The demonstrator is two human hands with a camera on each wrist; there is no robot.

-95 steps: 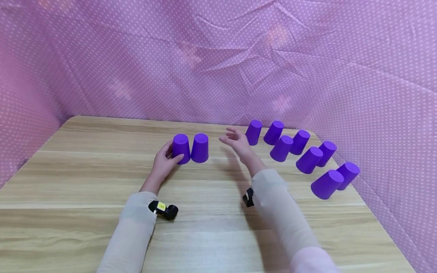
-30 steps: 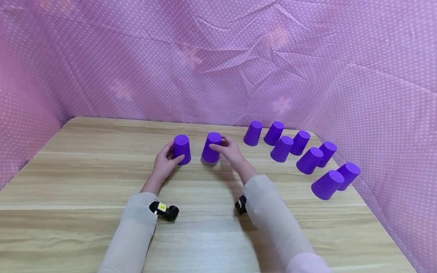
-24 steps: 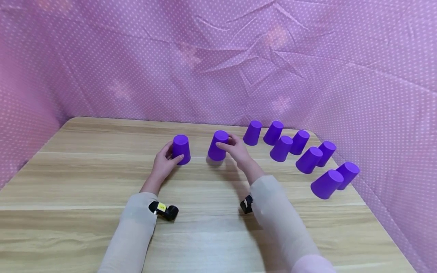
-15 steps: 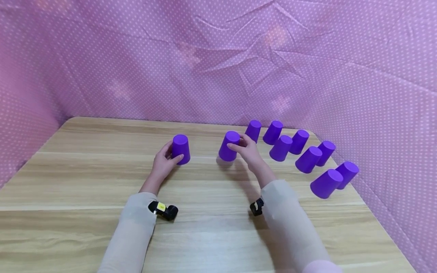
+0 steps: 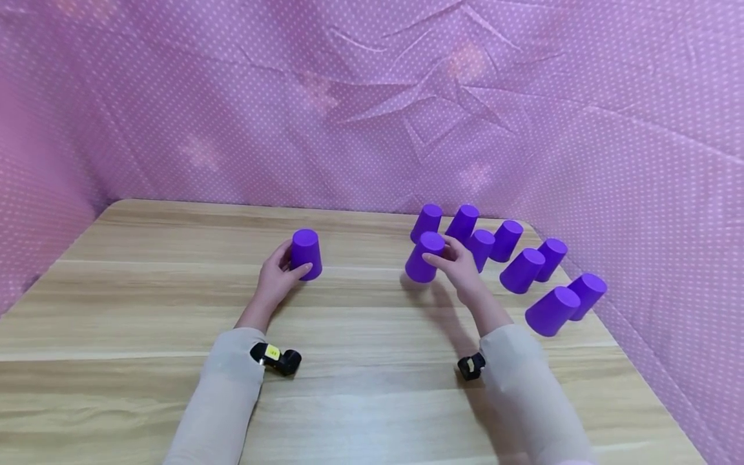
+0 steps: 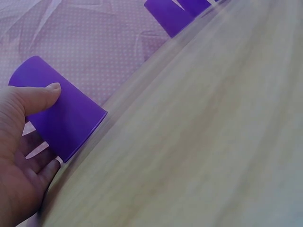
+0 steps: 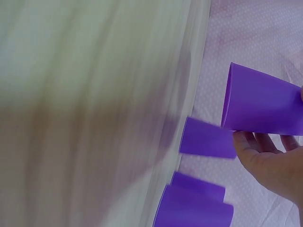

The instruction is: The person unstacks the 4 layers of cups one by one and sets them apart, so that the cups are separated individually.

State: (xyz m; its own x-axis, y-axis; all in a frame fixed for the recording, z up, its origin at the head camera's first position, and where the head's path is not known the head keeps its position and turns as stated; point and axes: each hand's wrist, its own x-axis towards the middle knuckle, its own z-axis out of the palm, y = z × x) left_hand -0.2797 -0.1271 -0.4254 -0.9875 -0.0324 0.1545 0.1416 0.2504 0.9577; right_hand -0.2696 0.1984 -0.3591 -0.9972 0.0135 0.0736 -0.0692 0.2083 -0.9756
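Observation:
My left hand grips a purple cup that stands upside down on the wooden table, thumb on its near side and fingers behind. The same cup fills the left part of the left wrist view. Further right, my right hand holds a second purple cup upside down between thumb and fingers. A shadow lies below that cup, and in the right wrist view the held cup is raised off the table. It is close to the group of cups on the right and partly covers one in the head view.
Several upside-down purple cups stand in two rough rows along the table's right side, among them a back cup and a front cup. Pink dotted cloth hangs behind and beside the wooden table.
My right hand took hold of the cup beside the left one, lifted it and carried it right, towards the other cups. My left hand has stayed on its cup.

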